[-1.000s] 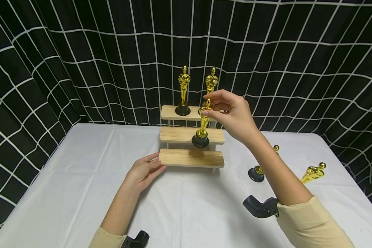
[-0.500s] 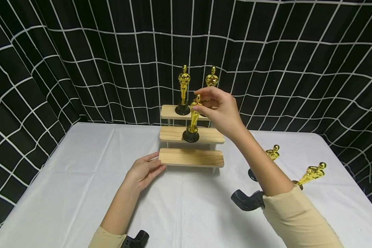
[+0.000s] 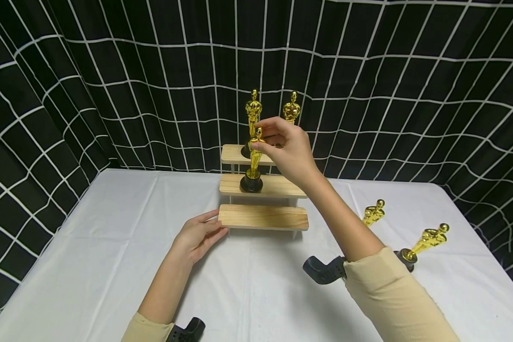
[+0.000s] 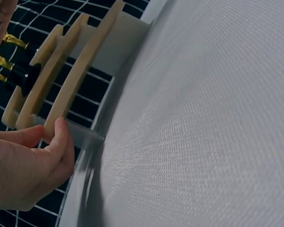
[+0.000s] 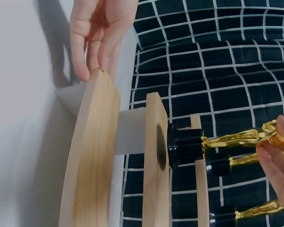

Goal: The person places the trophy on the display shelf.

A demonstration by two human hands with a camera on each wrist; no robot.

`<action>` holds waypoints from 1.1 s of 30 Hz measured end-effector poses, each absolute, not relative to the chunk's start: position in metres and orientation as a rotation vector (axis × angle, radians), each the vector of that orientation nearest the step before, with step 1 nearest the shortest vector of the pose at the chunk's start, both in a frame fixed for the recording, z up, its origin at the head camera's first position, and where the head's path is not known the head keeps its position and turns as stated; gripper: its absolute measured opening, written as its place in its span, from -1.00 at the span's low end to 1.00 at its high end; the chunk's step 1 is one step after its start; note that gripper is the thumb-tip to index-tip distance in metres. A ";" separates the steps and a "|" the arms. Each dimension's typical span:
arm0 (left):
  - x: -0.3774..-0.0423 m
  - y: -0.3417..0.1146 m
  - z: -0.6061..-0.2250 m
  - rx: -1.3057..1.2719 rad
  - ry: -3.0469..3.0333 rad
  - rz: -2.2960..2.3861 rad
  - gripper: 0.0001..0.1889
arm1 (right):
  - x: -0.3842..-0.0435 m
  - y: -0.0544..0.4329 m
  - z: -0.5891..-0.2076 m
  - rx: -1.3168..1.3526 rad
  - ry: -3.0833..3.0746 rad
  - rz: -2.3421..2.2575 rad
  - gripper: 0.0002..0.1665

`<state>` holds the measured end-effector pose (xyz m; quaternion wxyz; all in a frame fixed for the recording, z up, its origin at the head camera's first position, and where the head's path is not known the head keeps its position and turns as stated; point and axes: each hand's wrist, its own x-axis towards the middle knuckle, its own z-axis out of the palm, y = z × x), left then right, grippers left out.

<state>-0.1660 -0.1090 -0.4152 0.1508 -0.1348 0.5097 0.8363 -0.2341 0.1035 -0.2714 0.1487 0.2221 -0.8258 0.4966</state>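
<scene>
My right hand [image 3: 292, 149] pinches a gold trophy statuette [image 3: 254, 164] by its upper body, thumb in front. The statuette is upright, its round black base [image 5: 187, 145] close over the left part of the middle step of a three-tier wooden display stand [image 3: 265, 217]. In the left wrist view, my left hand [image 4: 31, 165] grips the left end of the lowest step [image 4: 80, 71] between thumb and fingers. On the top step stand two more statuettes: the left one [image 3: 253, 109] is partly covered by the held one, the right one [image 3: 291, 110] mostly by my right hand.
Right of the stand, two more gold statuettes, one nearer [image 3: 429, 238] and one farther [image 3: 374, 212], are on the white tablecloth [image 3: 111, 266]; my right forearm partly hides the farther one. A black curtain with white grid lines [image 3: 175, 85] hangs behind the table.
My right hand has carried the statuette leftward, from the right half of the stand to the left part of the middle step. My left hand has stayed at the lowest step.
</scene>
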 end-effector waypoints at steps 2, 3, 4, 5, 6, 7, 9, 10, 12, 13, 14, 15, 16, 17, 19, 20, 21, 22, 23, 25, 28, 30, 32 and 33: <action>-0.166 -0.109 -0.415 -0.387 1.467 2.399 -0.43 | -0.235 0.100 -0.272 0.639 -2.379 1.433 -0.57; -0.166 -0.109 -0.415 -0.388 1.469 2.399 -0.43 | -0.236 0.099 -0.273 0.638 -2.380 1.438 -0.56; -0.166 -0.109 -0.415 -0.387 1.470 2.397 -0.43 | -0.237 0.097 -0.274 0.635 -2.385 1.440 -0.56; -0.166 -0.109 -0.415 -0.387 1.474 2.395 -0.43 | -0.237 0.096 -0.274 0.631 -2.390 1.442 -0.57; -0.166 -0.108 -0.415 -0.388 1.476 2.394 -0.43 | -0.238 0.095 -0.275 0.628 -2.393 1.448 -0.57; -0.166 -0.108 -0.415 -0.387 1.479 2.394 -0.43 | -0.238 0.094 -0.276 0.626 -2.395 1.455 -0.57; -0.166 -0.108 -0.414 -0.391 1.487 2.391 -0.44 | -0.239 0.092 -0.277 0.621 -2.401 1.461 -0.57; -0.166 -0.107 -0.414 -0.392 1.491 2.390 -0.44 | -0.239 0.091 -0.278 0.620 -2.404 1.459 -0.57; -0.166 -0.107 -0.414 -0.396 1.500 2.388 -0.44 | -0.239 0.090 -0.279 0.627 -2.403 1.461 -0.57; -0.165 -0.107 -0.414 -0.396 1.503 2.388 -0.45 | -0.240 0.089 -0.280 0.629 -2.404 1.457 -0.56; -0.165 -0.107 -0.414 -0.397 1.507 2.387 -0.45 | -0.240 0.088 -0.280 0.632 -2.403 1.456 -0.57; -0.165 -0.107 -0.414 -0.398 1.508 2.387 -0.45 | -0.241 0.087 -0.281 0.636 -2.400 1.453 -0.57; -0.165 -0.107 -0.414 -0.396 1.508 2.387 -0.45 | -0.241 0.087 -0.281 0.640 -2.397 1.455 -0.57; -0.165 -0.107 -0.414 -0.394 1.508 2.387 -0.45 | -0.242 0.086 -0.281 0.641 -2.396 1.455 -0.57; -0.165 -0.107 -0.414 -0.390 1.507 2.387 -0.44 | -0.243 0.086 -0.282 0.638 -2.398 1.450 -0.56; -0.165 -0.107 -0.413 -0.389 1.506 2.387 -0.44 | -0.243 0.086 -0.282 0.638 -2.397 1.452 -0.56; -0.166 -0.107 -0.413 -0.388 1.506 2.387 -0.44 | -0.244 0.086 -0.282 0.637 -2.398 1.449 -0.56; -0.166 -0.107 -0.413 -0.386 1.506 2.387 -0.44 | -0.244 0.085 -0.282 0.637 -2.398 1.448 -0.56; -0.166 -0.107 -0.414 -0.385 1.506 2.387 -0.44 | -0.244 0.085 -0.283 0.637 -2.398 1.446 -0.55; -0.166 -0.107 -0.414 -0.385 1.507 2.386 -0.44 | -0.244 0.084 -0.284 0.637 -2.397 1.443 -0.55; -0.166 -0.108 -0.414 -0.386 1.509 2.386 -0.44 | -0.244 0.084 -0.284 0.641 -2.397 1.441 -0.56; -0.166 -0.108 -0.414 -0.388 1.511 2.385 -0.44 | -0.244 0.084 -0.284 0.638 -2.403 1.439 -0.53; -0.166 -0.108 -0.414 -0.389 1.512 2.384 -0.44 | -0.243 0.085 -0.284 0.639 -2.409 1.443 -0.51; -0.166 -0.108 -0.414 -0.389 1.512 2.384 -0.44 | -0.243 0.086 -0.284 0.638 -2.413 1.442 -0.49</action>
